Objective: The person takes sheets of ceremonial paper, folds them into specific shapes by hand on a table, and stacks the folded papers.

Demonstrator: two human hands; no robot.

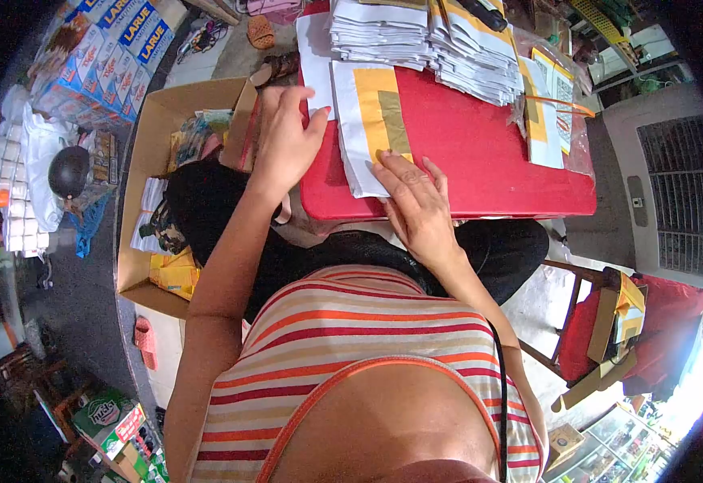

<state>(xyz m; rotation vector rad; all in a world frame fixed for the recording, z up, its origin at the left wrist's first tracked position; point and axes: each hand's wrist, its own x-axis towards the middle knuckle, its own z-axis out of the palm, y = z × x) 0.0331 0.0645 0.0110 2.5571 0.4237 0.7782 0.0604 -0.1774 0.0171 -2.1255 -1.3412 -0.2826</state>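
While the fingers of the right hand [422,201] lie slightly apart on the near end of a long folded white paper piece with a yellow band and an olive patch [372,101], its thumb sits down by the near edge; whether it pinches from beneath, I cannot tell from where I stand. On the other side, the left hand [283,149] has its thumb and forefinger spread apart beside a plain white paper sheet [314,60], with no clear grip on anything.

The folded piece rests near the left edge of a red, smooth-topped table [464,137], partly over that sheet. It looks light and fairly limp, stiffer along its folds, likely to slide on the slick red surface and to crease under a hard pinch. Flat fingers near the end should steady it; for lifting, a long folded edge seems the better hold, thumb above and fingers below.

Beyond it rise thick stacks of folded white papers [468,68], whose loose layers might slip if bumped. Left of the table stands an open brown cardboard box [129,209].
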